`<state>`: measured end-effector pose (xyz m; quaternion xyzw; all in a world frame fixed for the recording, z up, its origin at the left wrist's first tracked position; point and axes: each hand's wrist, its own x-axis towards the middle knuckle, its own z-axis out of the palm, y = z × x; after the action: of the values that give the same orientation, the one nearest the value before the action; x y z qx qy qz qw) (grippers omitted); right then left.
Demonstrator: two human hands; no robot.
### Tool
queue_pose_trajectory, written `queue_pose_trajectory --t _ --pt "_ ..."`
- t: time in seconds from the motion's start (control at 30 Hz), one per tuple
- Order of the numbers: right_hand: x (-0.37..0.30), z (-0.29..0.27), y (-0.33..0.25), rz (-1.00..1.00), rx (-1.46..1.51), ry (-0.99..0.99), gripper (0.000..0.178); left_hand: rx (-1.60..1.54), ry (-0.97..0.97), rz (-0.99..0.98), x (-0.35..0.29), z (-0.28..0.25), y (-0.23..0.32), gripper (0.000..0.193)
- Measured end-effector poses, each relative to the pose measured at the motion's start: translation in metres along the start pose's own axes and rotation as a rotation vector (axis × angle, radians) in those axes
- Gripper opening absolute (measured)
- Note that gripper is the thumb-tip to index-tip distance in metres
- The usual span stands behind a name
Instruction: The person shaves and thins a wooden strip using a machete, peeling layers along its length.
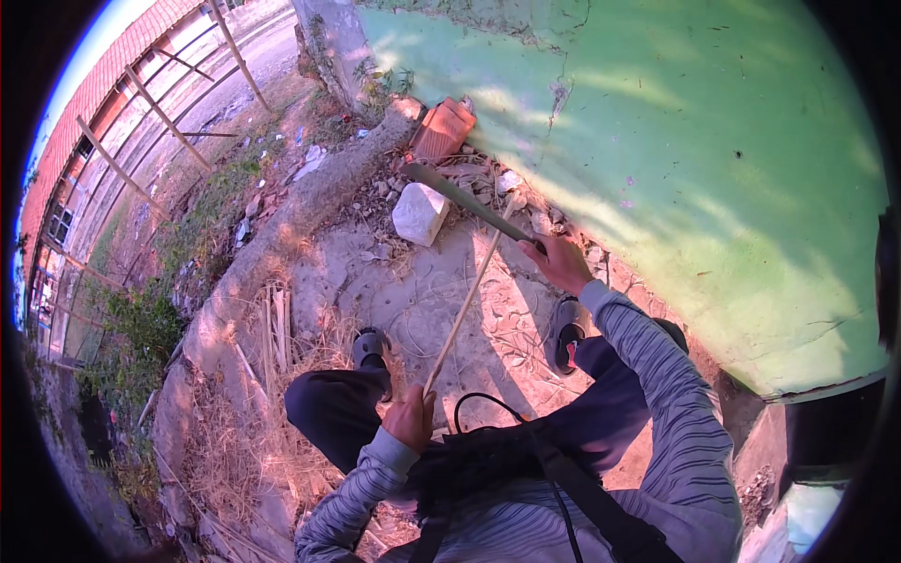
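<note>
My right hand (563,266) is closed around the handle of a machete (462,196). Its long dark blade points up and to the left. In my left hand (410,418) is the lower end of a thin, pale stick (465,308), which slants up and away to the right between my feet. The blade crosses the stick near its far end; whether the two touch I cannot tell. Thin curled strips (511,324) lie scattered on the ground beneath the stick.
A white block (419,214) sits on the ground beyond the blade, with an orange ridged piece (444,129) and rubble behind it. A green wall (676,188) rises at the right. Dry straw and split sticks (278,328) lie left, beside a low raised edge (282,246).
</note>
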<state>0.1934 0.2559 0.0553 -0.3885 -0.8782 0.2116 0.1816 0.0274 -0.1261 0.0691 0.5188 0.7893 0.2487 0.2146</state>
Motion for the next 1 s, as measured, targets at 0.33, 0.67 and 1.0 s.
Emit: queue_pose_trajectory --t 0.33,0.67,1.0 --pt "0.000 -0.014 -0.029 0.003 0.598 -0.100 0.042 -1.013 -0.412 -0.243 0.017 -0.022 -0.023 0.040" --pt "0.012 -0.104 -0.037 0.172 0.952 0.139 0.042 -1.148 -0.704 -0.346 0.004 -0.053 -0.024 0.047" --pt "0.006 -0.121 -0.026 0.055 0.876 0.291 0.038 -1.060 -0.748 -0.295 0.007 -0.060 -0.004 0.047"
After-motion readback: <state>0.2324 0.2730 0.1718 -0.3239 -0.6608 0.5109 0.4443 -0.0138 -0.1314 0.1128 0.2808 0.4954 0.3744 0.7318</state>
